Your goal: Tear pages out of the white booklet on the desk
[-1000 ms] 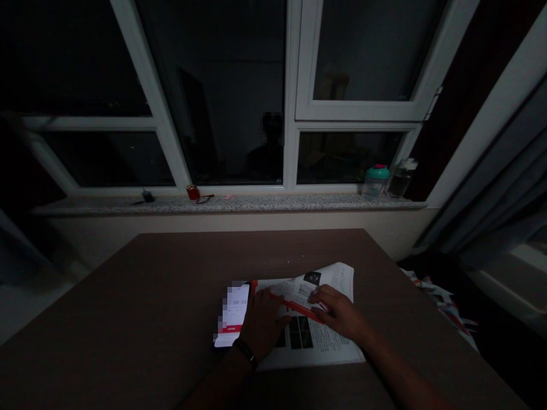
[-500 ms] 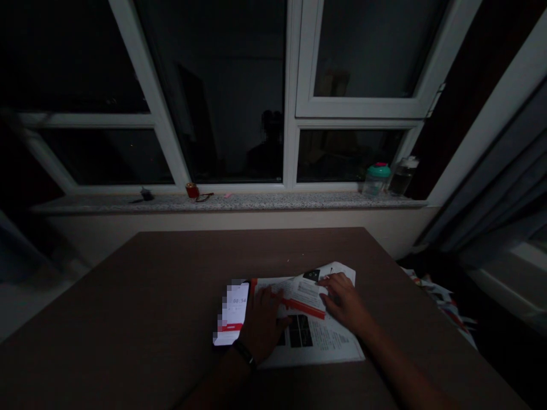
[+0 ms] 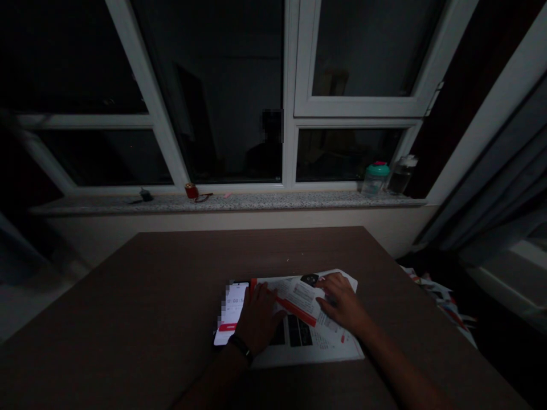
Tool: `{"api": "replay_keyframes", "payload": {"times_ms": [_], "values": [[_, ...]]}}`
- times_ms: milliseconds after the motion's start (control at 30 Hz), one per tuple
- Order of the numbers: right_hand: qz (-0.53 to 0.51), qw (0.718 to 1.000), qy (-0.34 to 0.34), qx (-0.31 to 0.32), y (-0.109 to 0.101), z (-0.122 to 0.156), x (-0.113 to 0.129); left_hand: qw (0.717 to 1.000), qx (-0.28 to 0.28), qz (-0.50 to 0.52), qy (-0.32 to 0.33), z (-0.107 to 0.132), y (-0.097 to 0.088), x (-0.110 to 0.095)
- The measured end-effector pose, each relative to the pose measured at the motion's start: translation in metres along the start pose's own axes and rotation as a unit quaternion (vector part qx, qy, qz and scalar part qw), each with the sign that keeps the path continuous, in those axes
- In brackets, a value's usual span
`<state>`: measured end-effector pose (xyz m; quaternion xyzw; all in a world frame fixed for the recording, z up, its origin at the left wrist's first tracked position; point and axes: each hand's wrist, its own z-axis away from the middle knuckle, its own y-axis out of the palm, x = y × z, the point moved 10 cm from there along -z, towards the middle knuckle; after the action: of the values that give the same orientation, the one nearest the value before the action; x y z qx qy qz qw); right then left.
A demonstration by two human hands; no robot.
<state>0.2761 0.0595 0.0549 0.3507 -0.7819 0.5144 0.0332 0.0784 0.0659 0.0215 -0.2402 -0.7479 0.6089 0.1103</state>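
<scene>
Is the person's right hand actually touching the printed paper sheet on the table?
Touching: the head view shows the right hand lying on the printed paper sheet, with no gap visible between them.

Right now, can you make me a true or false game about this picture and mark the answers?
1. The left hand wears a dark band. True.
2. The phone lies on the table with its screen lit. True.
3. The right hand is holding the phone. False: it rests on the paper.
4. The green-lidded jar stands on the table. False: it stands on the window sill.
5. Bright sunshine fills the window. False: the glass is dark.
</scene>
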Motion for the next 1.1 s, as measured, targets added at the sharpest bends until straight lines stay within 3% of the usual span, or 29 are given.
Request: {"api": "replay_keyframes", "payload": {"times_ms": [300, 467, 600, 900, 1100], "values": [[0.019, 1.0, 0.017, 0.01, 0.003, 0.0, -0.015, 1.0, 0.027, -0.011, -0.004, -0.001, 0.003, 0.001], [0.04, 0.997, 0.065, 0.028, -0.001, 0.0, -0.015, 0.999, 0.033, -0.021, -0.001, -0.002, 0.008, 0.005], [0.036, 0.996, 0.059, 0.048, -0.001, -0.001, -0.009, 0.999, 0.027, -0.031, 0.001, -0.003, 0.008, 0.008], [-0.097, 0.994, 0.052, 0.026, -0.005, -0.002, -0.005, 0.999, 0.003, -0.042, -0.025, -0.013, -0.004, 0.016], [-0.2, 0.973, 0.049, 0.102, 0.012, 0.0, 0.006, 1.0, -0.002, -0.025, -0.019, -0.017, -0.012, 0.014]]}}
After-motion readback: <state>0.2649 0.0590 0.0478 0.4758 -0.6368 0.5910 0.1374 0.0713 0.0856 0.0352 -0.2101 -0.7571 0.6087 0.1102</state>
